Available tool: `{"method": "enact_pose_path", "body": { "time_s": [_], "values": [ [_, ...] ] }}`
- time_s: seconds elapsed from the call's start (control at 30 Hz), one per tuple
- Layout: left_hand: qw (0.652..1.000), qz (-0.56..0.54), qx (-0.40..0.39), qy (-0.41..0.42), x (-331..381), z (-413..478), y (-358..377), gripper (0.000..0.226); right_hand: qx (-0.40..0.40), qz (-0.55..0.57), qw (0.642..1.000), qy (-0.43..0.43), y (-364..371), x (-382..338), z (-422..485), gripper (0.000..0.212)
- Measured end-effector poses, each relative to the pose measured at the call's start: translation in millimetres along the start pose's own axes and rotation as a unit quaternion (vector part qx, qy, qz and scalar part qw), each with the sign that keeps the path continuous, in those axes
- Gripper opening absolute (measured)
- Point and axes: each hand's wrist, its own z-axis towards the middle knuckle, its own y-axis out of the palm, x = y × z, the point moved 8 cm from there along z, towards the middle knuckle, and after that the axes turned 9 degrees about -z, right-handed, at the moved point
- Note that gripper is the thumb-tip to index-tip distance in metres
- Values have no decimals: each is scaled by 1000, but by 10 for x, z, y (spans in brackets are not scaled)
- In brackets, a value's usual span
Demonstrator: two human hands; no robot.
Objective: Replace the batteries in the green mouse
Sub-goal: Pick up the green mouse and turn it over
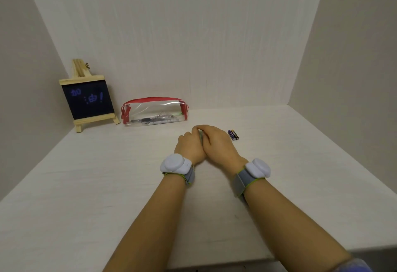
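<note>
Bare forearms, white wrist pods [174,163], grey green-edged straps [240,182]

Tabletop [86,185] layout: easel board [87,97] stands far left at the back wall. Pencil case [153,111] just right of it, also at the back, pens and a ruler inside. Both hands meet mid-tabletop, in front of the case: left hand [189,146] touching right hand [217,143]. Two batteries [233,135] lie side by side just right of the hands.

table [86,185]: matt, perhaps woodgrain | pouch [154,110]: glossy clear plastic
</note>
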Motion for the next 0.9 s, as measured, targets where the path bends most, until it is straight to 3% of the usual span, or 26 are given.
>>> {"method": "enact_pose_path", "body": {
  "time_s": [0.17,0.4,0.47,0.57,0.63,0.7,0.8,0.9],
  "values": [
    [999,9,48,-11,15,-3,-72,38,14,22,1000,13,-18,23,-5,37],
    [979,-180,67,-68,-90,-35,-198,63,70,139,965,213,-109,403,-53,35],
    [937,-326,70,-107,-168,-22,-208,59,64,176,954,236,-94,418,-80,33],
    [806,-569,42,-160,-191,-31,-98,42,64,227,938,253,-20,421,-78,33],
    [727,-661,12,-185,-141,-89,-26,34,57,260,927,263,51,425,-59,35],
    [674,-709,-12,-207,-102,-146,22,33,48,282,922,261,97,410,-53,38],
    [651,-729,-21,-211,-79,-178,44,27,47,291,921,254,92,398,-59,37],
    [664,-717,-31,-210,-93,-164,75,32,49,276,931,233,77,389,-49,34]
  ]
}}
